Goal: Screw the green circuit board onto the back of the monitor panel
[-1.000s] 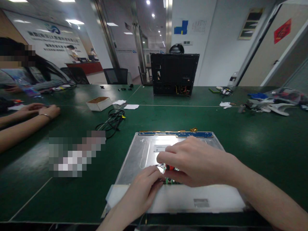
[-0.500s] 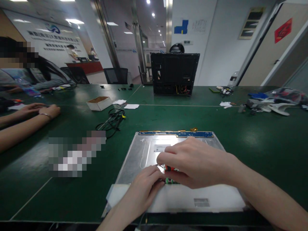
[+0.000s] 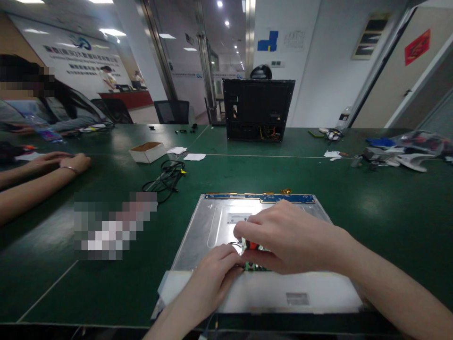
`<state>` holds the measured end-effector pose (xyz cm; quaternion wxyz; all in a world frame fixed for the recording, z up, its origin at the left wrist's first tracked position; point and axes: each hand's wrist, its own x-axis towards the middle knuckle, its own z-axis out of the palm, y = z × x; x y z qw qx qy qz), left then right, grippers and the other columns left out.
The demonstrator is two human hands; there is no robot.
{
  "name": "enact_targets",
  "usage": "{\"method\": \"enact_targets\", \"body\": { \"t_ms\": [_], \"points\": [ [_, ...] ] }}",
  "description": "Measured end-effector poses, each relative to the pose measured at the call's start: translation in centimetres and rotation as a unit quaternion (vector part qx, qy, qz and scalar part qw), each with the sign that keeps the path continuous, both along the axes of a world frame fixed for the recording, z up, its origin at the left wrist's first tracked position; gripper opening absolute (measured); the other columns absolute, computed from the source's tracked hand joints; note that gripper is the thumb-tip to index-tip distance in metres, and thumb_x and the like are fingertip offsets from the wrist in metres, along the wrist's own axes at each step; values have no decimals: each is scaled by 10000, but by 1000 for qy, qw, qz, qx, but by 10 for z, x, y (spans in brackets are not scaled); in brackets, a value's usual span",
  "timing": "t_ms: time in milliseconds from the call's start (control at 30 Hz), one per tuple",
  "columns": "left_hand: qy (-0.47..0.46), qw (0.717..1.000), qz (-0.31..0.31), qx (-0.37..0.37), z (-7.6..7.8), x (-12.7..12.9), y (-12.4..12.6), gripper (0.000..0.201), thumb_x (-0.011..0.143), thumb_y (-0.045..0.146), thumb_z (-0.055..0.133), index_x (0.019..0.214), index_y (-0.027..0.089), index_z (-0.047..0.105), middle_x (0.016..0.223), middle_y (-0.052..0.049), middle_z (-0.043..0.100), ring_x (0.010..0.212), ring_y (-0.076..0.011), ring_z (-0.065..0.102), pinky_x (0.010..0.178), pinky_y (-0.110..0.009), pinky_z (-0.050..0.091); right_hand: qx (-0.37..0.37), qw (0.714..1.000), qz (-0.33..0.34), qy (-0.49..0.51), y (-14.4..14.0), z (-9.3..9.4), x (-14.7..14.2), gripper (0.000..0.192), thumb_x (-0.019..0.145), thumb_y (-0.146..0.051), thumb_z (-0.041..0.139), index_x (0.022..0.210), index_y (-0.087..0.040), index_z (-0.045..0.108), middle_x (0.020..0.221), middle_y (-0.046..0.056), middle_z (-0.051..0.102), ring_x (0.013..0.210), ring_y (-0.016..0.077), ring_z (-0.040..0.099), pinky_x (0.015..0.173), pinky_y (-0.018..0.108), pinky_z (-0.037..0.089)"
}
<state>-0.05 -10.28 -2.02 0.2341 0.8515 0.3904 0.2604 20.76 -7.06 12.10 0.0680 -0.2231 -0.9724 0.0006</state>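
In front of me a silver display panel (image 3: pixel 198 226) lies flat with its back up, a blue circuit strip (image 3: pixel 240 197) along its far edge and a whitish sheet (image 3: pixel 262 293) over its near part. My right hand (image 3: pixel 283 236) is closed around a red-and-black screwdriver (image 3: pixel 252 245); its tip is hidden. Beneath that hand, part of a green circuit board (image 3: pixel 253 267) shows. My left hand (image 3: pixel 215 267) rests on the panel, fingers pressed together at the board's left side beside some thin wires (image 3: pixel 235 244). What those fingertips hold is hidden.
Coiled black cables (image 3: pixel 166 177), an open cardboard box (image 3: pixel 147 152) and paper pieces (image 3: pixel 194 157) lie further left. A black monitor housing (image 3: pixel 258 108) stands at the back. Loose parts (image 3: pixel 385 153) lie at right. A co-worker's hands (image 3: pixel 74 163) rest on the green table (image 3: pixel 116 288).
My right hand and the screwdriver have shifted very slightly, with the grip turned a little. The left hand stays in place on the panel.
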Motion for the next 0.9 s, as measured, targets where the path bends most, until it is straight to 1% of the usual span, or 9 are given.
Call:
{"method": "enact_targets", "body": {
  "t_ms": [167,333,500,633,900],
  "points": [
    [3,1000,0,1,-2,-1,0,208,924,156,462,1043,221,619,1073,-65,640,991,-220,598,843,-328,494,7,1000,7,-6,0,1,0,108,918,-292,484,938,-193,524,758,6,654,600,138,545,508,289,191],
    [8,1000,-2,5,0,-1,0,192,922,149,463,1019,222,612,1039,-51,645,964,-213,604,822,-314,493,10,1000,-1,-6,0,0,0,131,926,-317,482,932,-193,525,723,4,646,574,126,519,505,290,180],
    [8,1000,-2,0,1,-1,-1,188,923,148,468,1030,223,604,1070,-53,634,986,-215,592,838,-316,478,14,1000,7,1,0,-1,1,146,935,-326,461,933,-195,525,717,2,639,570,123,497,511,286,176],
    [7,1000,-6,-6,3,-1,-1,198,921,139,465,1036,228,599,1066,-51,629,991,-214,586,841,-315,471,12,1000,13,5,0,1,3,146,938,-320,451,922,-194,523,723,3,637,591,125,505,521,284,187],
    [7,1000,-2,-21,9,1,-2,204,915,141,458,1033,223,603,1036,-51,620,951,-208,579,812,-309,467,15,1000,0,18,1,5,8,129,929,-333,477,904,-211,513,716,-12,634,594,121,501,530,271,196]
  ]
}}
